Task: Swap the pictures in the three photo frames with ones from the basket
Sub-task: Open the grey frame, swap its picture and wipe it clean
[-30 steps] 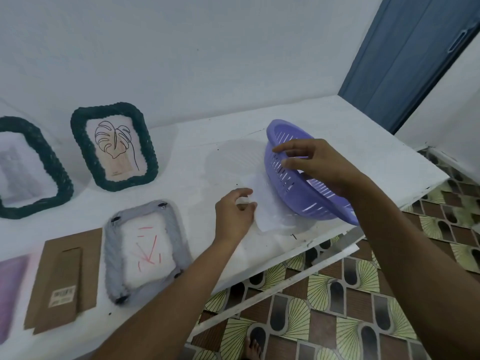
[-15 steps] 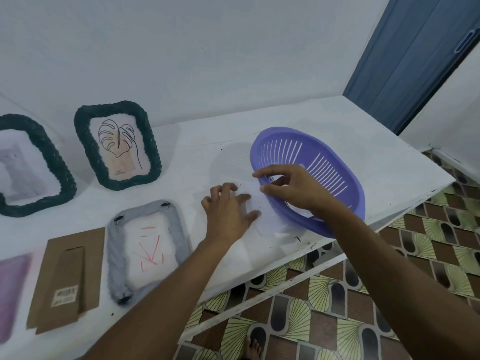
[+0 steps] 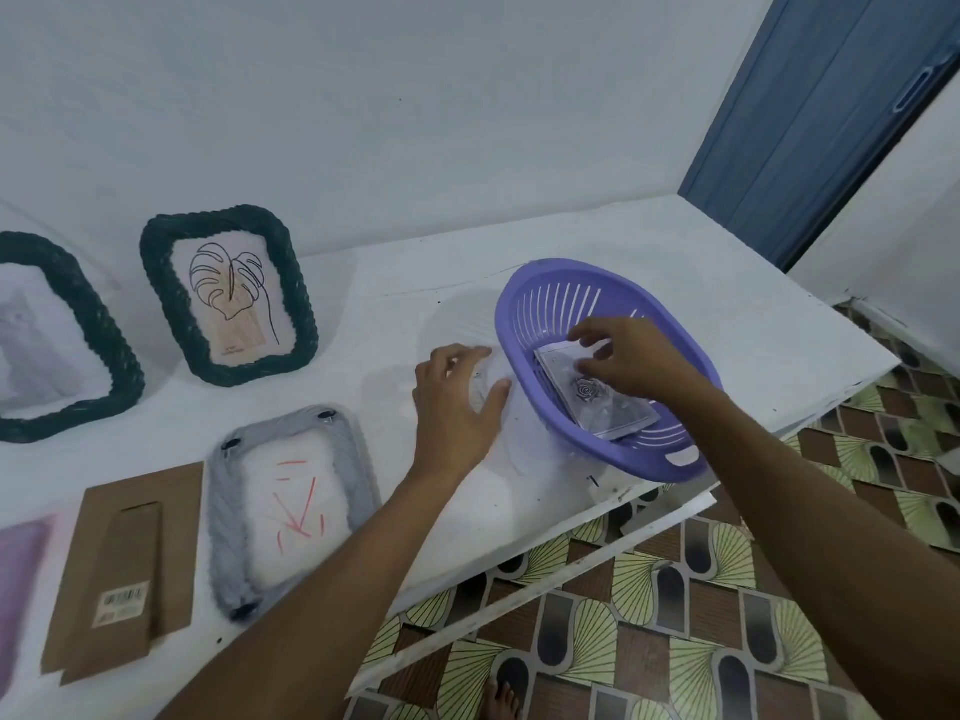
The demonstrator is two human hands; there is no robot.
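The purple basket [image 3: 524,330] sits flat on the white table, right of centre. A stack of pictures [image 3: 613,407], the top one showing a grey rose, lies inside it. My right hand [image 3: 639,363] is inside the basket, fingers apart, fingertips on the stack's upper edge. My left hand [image 3: 457,407] lies flat on a white sheet [image 3: 524,439] just left of the basket. A grey frame [image 3: 291,501] lies face down at the front. Two dark green frames stand against the wall, one with a leaf drawing [image 3: 228,293] and one further left [image 3: 52,340].
A brown backing board [image 3: 124,569] lies left of the grey frame, and a purple picture [image 3: 21,574] sits at the far left edge. The table's front edge [image 3: 519,548] runs close under my arms, above a patterned floor. A blue door [image 3: 810,122] stands at the right.
The basket, tilted up on its side a second ago, now rests flat. My right hand has let go of its rim and moved inside onto the pictures. My left hand has flattened on the sheet.
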